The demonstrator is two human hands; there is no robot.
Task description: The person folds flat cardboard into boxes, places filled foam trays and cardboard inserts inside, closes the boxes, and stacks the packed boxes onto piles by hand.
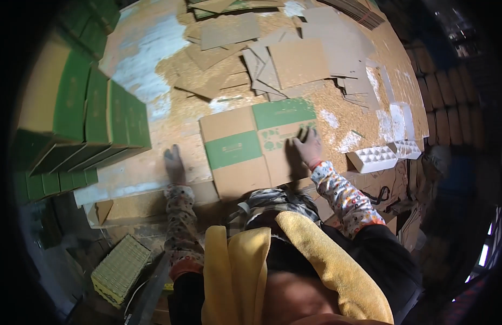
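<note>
A flattened cardboard carton, brown with green printed panels, lies on the worktable in front of me. On its right part rests my gloved right hand, with thumb and fingers apart. My gloved left hand is over the table to the left of the carton, apart from it. Its fingers point away from me and nothing shows in them. Patterned sleeve covers reach up both my forearms.
Green and brown cartons stand stacked at the left. Loose cardboard sheets lie across sawdust-like crumbs farther back. White dimpled trays sit at the right edge. Below the table at left is a yellowish woven basket.
</note>
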